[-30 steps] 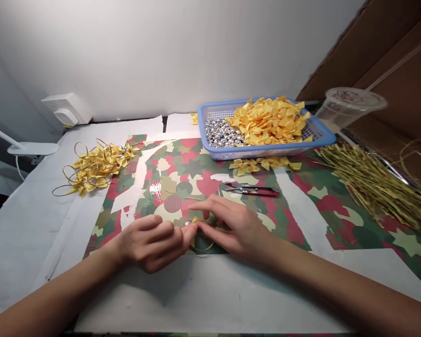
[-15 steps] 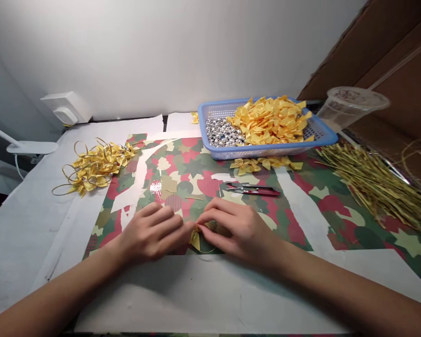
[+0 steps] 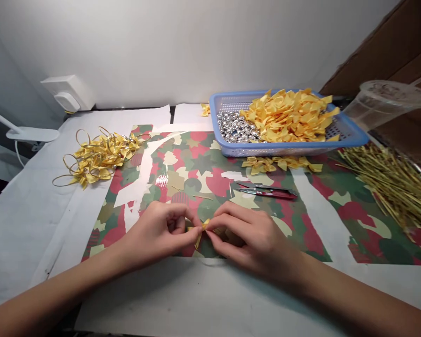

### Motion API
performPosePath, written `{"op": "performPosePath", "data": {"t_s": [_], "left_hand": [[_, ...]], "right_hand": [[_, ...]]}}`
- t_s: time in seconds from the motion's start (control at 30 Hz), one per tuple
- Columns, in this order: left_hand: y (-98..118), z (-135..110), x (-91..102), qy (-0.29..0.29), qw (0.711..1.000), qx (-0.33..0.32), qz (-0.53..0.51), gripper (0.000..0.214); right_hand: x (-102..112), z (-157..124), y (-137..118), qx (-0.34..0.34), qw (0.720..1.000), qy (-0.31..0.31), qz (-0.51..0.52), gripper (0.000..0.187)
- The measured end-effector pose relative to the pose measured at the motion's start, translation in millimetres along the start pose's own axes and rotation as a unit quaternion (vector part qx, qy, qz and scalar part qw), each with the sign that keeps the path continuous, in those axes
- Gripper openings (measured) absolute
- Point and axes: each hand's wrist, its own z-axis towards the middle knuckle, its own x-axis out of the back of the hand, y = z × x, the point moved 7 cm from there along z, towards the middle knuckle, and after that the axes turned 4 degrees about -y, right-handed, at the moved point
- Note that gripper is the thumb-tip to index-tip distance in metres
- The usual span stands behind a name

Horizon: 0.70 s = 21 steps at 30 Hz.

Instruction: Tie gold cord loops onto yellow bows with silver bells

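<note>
There, the left hand (image 3: 154, 236) and right hand (image 3: 247, 243) pinch their fingertips (image 3: 219, 219) together on a yellow ribbon bow (image 3: 200, 229), steadying it between them above the patterned paper (image 3: 196, 164).

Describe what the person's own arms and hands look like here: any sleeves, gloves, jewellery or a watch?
Neither arm has a sleeve: the bare left forearm and bare right forearm are uncovered as far as the view shows. The bare left hand and bare right hand wear no gloves, and no rings, bracelets or watch can be seen.
</note>
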Motion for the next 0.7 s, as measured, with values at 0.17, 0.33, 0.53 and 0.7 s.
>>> {"op": "performPosePath", "data": {"t_s": [0.17,0.33,0.53,0.7], "left_hand": [[-6.8,-2.8,-2.2,-0.023,0.995,0.078,-0.059,0.010],[-9.9,-3.8,-3.2,-0.017,0.993,0.103,-0.061,0.009],[-10.4,-3.5,-5.4,-0.012,0.991,0.109,-0.070,0.008],[-11.5,-3.8,-6.3,-0.014,0.991,0.111,-0.070,0.008]], "right_hand": [[-1.5,-0.5,-2.2,0.004,1.000,0.001,-0.016,0.015],[0.1,-0.2,-3.6,0.008,1.000,0.010,-0.006,0.013],[1.3,0.2,-5.4,0.013,1.000,0.016,-0.001,0.012],[0.0,-0.3,-3.7,0.008,1.000,0.011,0.014,0.011]]}}
